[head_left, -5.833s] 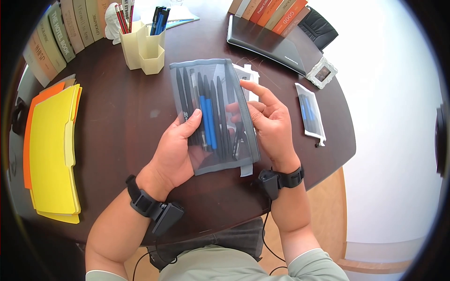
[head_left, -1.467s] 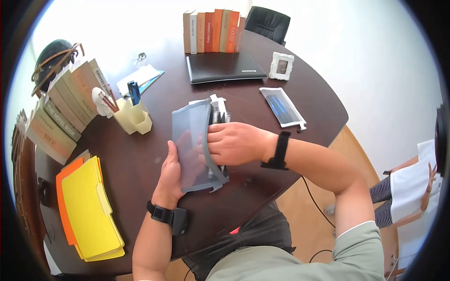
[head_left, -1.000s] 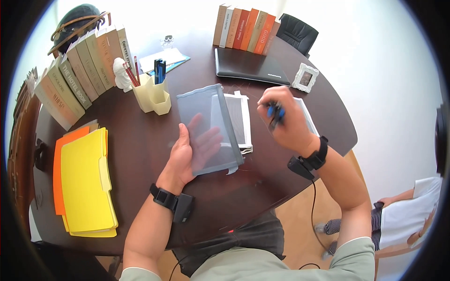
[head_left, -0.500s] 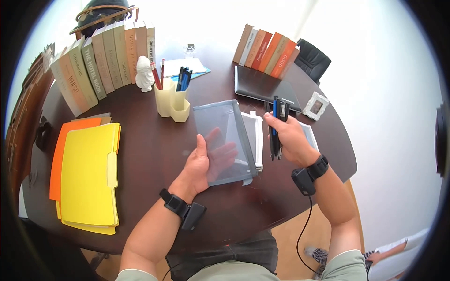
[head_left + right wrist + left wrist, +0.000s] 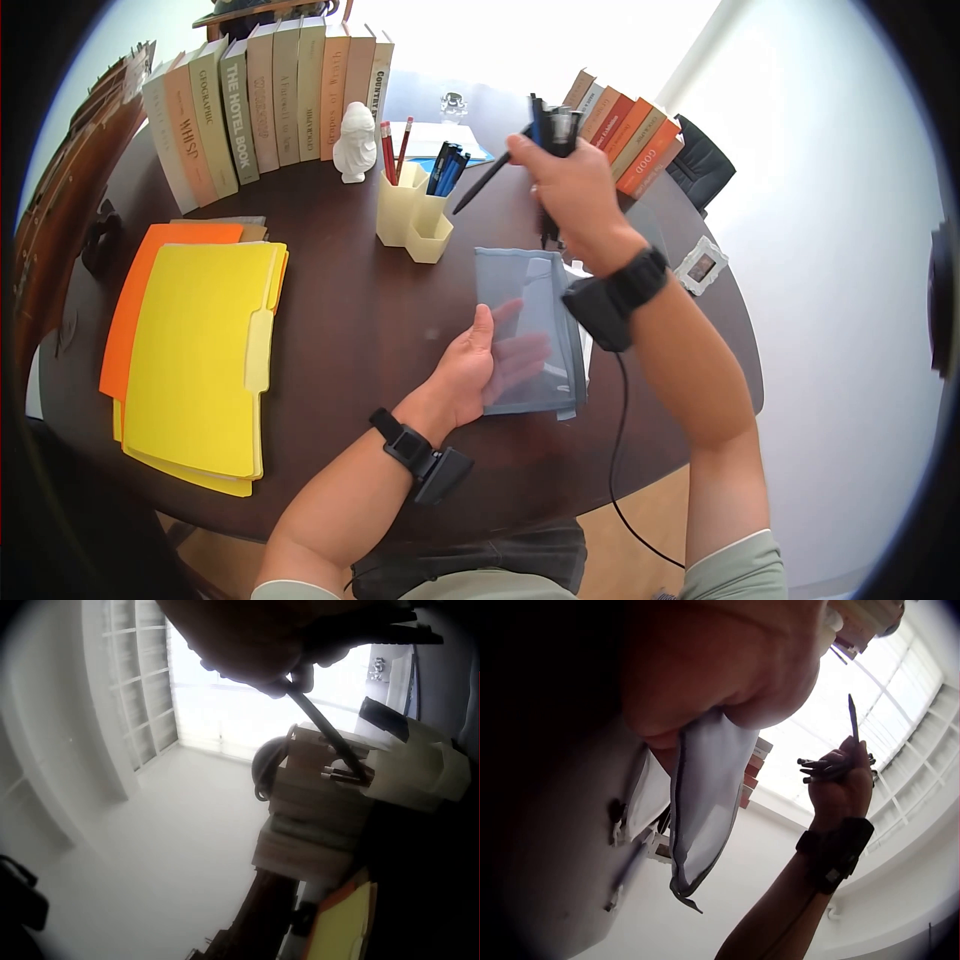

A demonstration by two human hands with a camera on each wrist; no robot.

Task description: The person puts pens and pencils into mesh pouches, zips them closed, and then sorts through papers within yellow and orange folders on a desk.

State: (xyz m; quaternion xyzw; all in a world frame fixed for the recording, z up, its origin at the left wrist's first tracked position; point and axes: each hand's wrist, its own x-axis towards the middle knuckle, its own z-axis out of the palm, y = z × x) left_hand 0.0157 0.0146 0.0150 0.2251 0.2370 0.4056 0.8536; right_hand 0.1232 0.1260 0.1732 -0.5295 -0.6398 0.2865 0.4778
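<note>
In the head view my left hand (image 5: 465, 375) holds a grey mesh pouch (image 5: 513, 270) by its left side, thumb in front and fingers showing through from behind; no pens show inside. The left wrist view shows the pouch (image 5: 709, 780) hanging from this hand (image 5: 731, 667). My right hand (image 5: 585, 200), raised above the pouch's top right, grips a bundle of black and blue pens (image 5: 550, 125). One black pen (image 5: 483, 186) slants out of that grip toward the cream pen holder (image 5: 400, 215), apart from it. White pouches beneath are mostly hidden.
Pencils and blue pens stand in the holder, beside a white figurine (image 5: 355, 145) and a row of books (image 5: 262, 100). Yellow folders (image 5: 200, 360) lie left. More books (image 5: 640, 145) and a white photo frame (image 5: 702, 266) are at the right.
My right hand has taken pens out of the grey pouch, moved right, then up and back left over it. One pen now sticks out. My left hand still holds the pouch.
</note>
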